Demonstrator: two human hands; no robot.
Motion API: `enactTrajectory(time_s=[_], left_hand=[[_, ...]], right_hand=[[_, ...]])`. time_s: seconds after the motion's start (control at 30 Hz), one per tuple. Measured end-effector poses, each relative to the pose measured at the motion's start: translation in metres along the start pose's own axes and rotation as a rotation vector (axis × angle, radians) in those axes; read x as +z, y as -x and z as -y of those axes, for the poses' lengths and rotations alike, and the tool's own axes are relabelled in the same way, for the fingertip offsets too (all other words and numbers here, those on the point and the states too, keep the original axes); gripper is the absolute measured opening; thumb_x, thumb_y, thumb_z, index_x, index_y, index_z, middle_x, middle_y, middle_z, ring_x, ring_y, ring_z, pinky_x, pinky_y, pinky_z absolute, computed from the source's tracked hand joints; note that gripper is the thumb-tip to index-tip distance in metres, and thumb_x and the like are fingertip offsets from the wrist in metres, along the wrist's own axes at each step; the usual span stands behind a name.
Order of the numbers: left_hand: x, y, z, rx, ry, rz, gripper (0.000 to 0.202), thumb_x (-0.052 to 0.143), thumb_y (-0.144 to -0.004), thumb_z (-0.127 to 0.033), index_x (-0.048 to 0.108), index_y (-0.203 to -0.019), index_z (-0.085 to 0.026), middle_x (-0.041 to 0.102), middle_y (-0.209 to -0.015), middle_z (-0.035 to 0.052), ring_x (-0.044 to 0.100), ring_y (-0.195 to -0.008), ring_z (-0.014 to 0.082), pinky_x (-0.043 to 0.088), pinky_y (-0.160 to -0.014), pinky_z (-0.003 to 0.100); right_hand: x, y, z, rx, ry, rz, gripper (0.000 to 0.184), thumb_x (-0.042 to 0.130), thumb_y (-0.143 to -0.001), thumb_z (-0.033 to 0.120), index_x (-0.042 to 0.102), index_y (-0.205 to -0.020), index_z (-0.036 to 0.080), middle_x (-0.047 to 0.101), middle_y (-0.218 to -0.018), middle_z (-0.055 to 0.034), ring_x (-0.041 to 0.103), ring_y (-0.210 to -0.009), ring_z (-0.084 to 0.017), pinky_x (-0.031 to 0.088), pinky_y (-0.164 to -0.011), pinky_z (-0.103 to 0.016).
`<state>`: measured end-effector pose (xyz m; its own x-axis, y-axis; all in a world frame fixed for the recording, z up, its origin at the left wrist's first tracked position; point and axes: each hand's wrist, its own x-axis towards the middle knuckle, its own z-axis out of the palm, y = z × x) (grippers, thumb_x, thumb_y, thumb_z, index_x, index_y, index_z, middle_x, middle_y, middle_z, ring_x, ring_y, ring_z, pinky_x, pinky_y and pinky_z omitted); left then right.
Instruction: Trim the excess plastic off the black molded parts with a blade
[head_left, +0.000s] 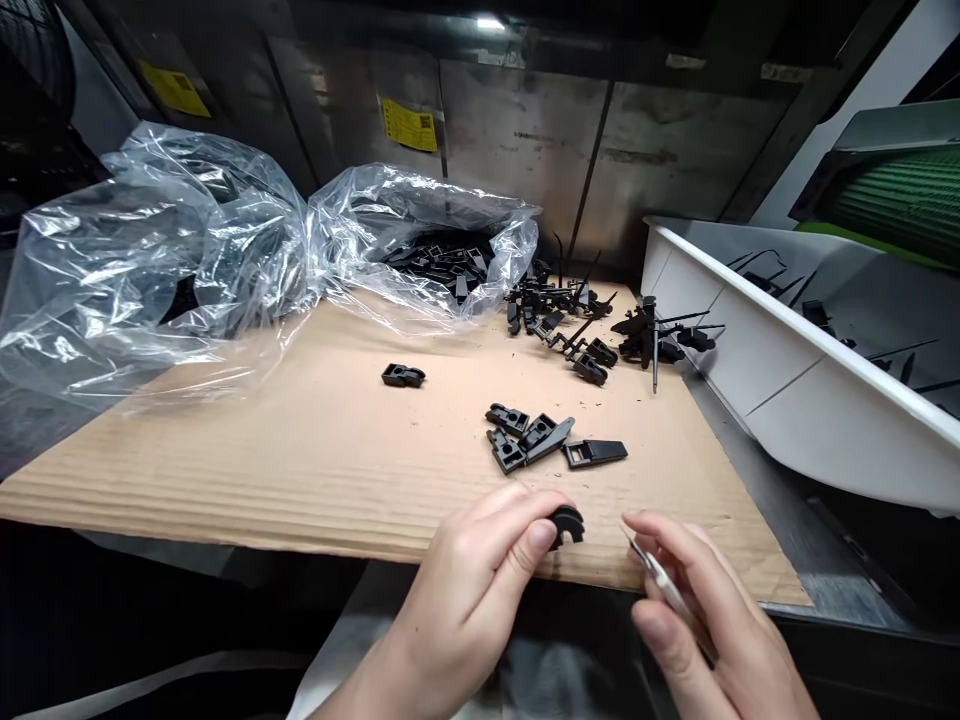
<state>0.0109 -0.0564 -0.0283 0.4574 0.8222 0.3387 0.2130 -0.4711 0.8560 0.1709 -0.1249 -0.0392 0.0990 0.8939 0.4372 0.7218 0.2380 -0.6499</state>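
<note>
My left hand (487, 575) pinches a small black plastic part (568, 524) with a curved, notched end, just above the cardboard's front edge. To its right, my right hand (712, 615) is closed around a slim craft knife (667, 585) with a pale handle. The knife's thin tip points up and left, a short way from the black part and apart from it. Beyond my hands lie several small black plastic parts in a cluster (517, 440), with a flat tapered piece (596, 453) beside them. One more black part (403, 375) rests alone farther left.
A cardboard sheet (300, 470) covers the work surface. At the back stands a clear plastic bag (345, 230) of black parts, beside another bag (150, 260) at left. Black parts on sprues (562, 310) are heaped at back right, next to a white bin (780, 370).
</note>
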Motion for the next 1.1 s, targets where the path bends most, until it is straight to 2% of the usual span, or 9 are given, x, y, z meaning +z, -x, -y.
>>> enactTrajectory(time_s=[0.13, 0.33, 0.53, 0.73, 0.8, 0.87, 0.97, 1.03, 1.1], left_hand=[[-0.001, -0.001, -0.002, 0.0, -0.005, -0.013, 0.023, 0.043, -0.085, -0.012, 0.064, -0.094, -0.019, 0.066, -0.088, 0.0019, 0.06, -0.083, 0.0162, 0.046, -0.072, 0.021], [0.0, -0.002, -0.001, -0.001, -0.042, 0.003, 0.024, 0.041, -0.087, -0.016, 0.065, -0.088, -0.017, 0.067, -0.082, 0.0027, 0.061, -0.08, 0.0173, 0.046, -0.066, 0.021], [0.001, -0.002, -0.001, -0.012, -0.052, 0.009, 0.026, 0.04, -0.088, -0.018, 0.065, -0.085, -0.015, 0.067, -0.082, 0.0037, 0.062, -0.077, 0.0169, 0.045, -0.061, 0.021], [0.003, -0.001, -0.002, -0.038, -0.043, -0.022, 0.029, 0.039, -0.088, -0.022, 0.066, -0.081, -0.016, 0.066, -0.073, 0.0031, 0.06, -0.068, 0.0168, 0.044, -0.058, 0.022], [0.003, -0.001, -0.002, -0.05, -0.028, 0.001, 0.029, 0.039, -0.088, -0.022, 0.066, -0.081, -0.015, 0.065, -0.072, 0.0034, 0.059, -0.066, 0.0163, 0.045, -0.058, 0.022], [0.002, -0.002, -0.002, -0.054, -0.011, 0.03, 0.029, 0.038, -0.088, -0.021, 0.066, -0.083, -0.014, 0.065, -0.075, 0.0044, 0.059, -0.068, 0.0163, 0.045, -0.06, 0.023], [0.001, -0.003, -0.002, -0.042, -0.003, 0.065, 0.029, 0.037, -0.089, -0.02, 0.065, -0.084, -0.011, 0.064, -0.075, 0.0058, 0.058, -0.069, 0.0165, 0.044, -0.061, 0.023], [0.001, -0.004, -0.002, -0.03, -0.007, 0.095, 0.03, 0.036, -0.089, -0.019, 0.064, -0.083, -0.01, 0.061, -0.069, 0.0052, 0.056, -0.065, 0.016, 0.043, -0.059, 0.023], [0.002, -0.005, -0.003, -0.019, -0.024, 0.115, 0.031, 0.035, -0.089, -0.019, 0.064, -0.083, -0.01, 0.058, -0.065, 0.0044, 0.054, -0.062, 0.0155, 0.042, -0.057, 0.024]], right_hand=[[-0.019, -0.004, -0.013, -0.208, 0.188, 0.113, 0.02, 0.044, -0.084, 0.017, 0.054, -0.101, 0.02, 0.061, -0.082, -0.0029, 0.063, -0.071, -0.011, 0.049, -0.066, -0.014], [-0.019, 0.003, -0.019, -0.38, 0.315, 0.033, 0.03, 0.053, -0.079, 0.013, 0.052, -0.109, 0.016, 0.065, -0.088, -0.0057, 0.065, -0.069, -0.013, 0.048, -0.08, -0.02], [-0.016, 0.0, -0.018, -0.383, 0.28, 0.058, 0.032, 0.052, -0.078, 0.009, 0.051, -0.11, 0.015, 0.065, -0.087, -0.0066, 0.064, -0.072, -0.014, 0.052, -0.07, -0.021], [-0.015, -0.006, -0.019, -0.385, 0.191, 0.086, 0.03, 0.052, -0.078, 0.007, 0.053, -0.107, 0.013, 0.065, -0.085, -0.0074, 0.065, -0.075, -0.015, 0.052, -0.071, -0.02], [-0.018, -0.012, -0.015, -0.34, 0.117, 0.162, 0.023, 0.049, -0.08, 0.01, 0.055, -0.102, 0.016, 0.064, -0.075, -0.003, 0.064, -0.071, -0.013, 0.051, -0.066, -0.016], [-0.024, -0.019, -0.01, -0.3, 0.096, 0.318, 0.016, 0.045, -0.082, 0.013, 0.057, -0.092, 0.02, 0.061, -0.068, 0.001, 0.063, -0.065, -0.011, 0.051, -0.06, -0.014], [-0.033, -0.027, -0.003, -0.37, 0.166, 0.52, 0.019, 0.04, -0.085, 0.018, 0.056, -0.076, 0.023, 0.059, -0.061, 0.0029, 0.062, -0.059, -0.011, 0.05, -0.053, -0.015], [-0.038, -0.03, 0.0, -0.439, 0.214, 0.48, 0.021, 0.036, -0.087, 0.021, 0.055, -0.079, 0.023, 0.059, -0.059, 0.0025, 0.062, -0.058, -0.011, 0.048, -0.047, -0.015], [-0.044, -0.029, 0.0, -0.48, 0.295, 0.349, 0.019, 0.036, -0.088, 0.022, 0.054, -0.091, 0.021, 0.06, -0.06, 0.0007, 0.062, -0.057, -0.012, 0.045, -0.042, -0.016]])
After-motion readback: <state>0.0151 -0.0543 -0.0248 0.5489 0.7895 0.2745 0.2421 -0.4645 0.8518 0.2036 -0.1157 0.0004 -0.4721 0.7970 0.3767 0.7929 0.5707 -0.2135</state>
